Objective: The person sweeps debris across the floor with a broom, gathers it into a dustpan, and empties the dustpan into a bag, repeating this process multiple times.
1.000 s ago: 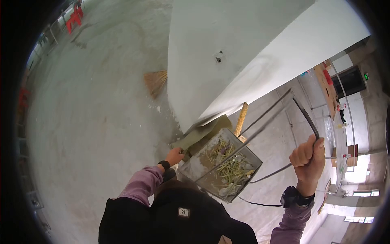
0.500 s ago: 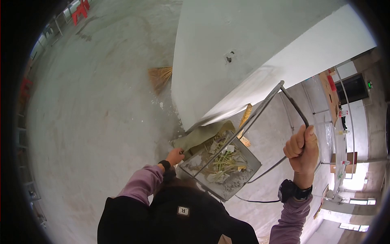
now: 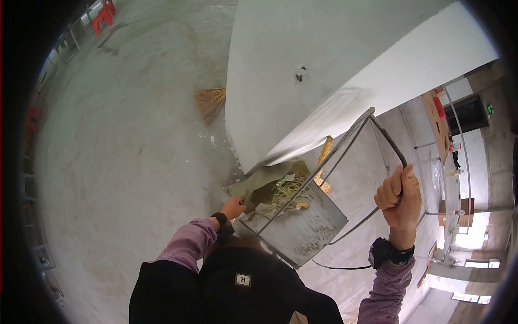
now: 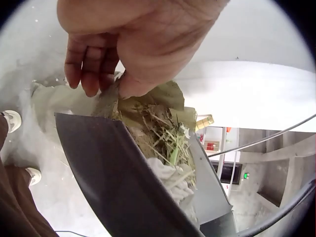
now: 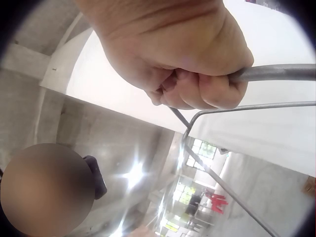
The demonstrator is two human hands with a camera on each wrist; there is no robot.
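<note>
Grey metal makes up the pan [image 3: 318, 224], with plant scraps [image 3: 288, 190] heaped toward its left edge, where an olive sack [image 3: 259, 181] lies open alongside. The left hand [image 3: 233, 207], just left of the pan and nearer the scraps, pinches the sack's rim between thumb and fingers. The right hand [image 3: 399, 200], well to the pan's right, has its fingers curled round the bent handle [image 3: 391, 141], whose long bars slant up and rightward from the pan.

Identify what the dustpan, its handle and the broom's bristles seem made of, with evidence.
Dustpan: probably sheet metal, dull grey, thin-edged.
Handle: likely metal rod, smooth, faintly shiny, slim yet stiff-looking.
Bristles: apparently dried plant fibre, matte, with splayed tan strands.
</note>
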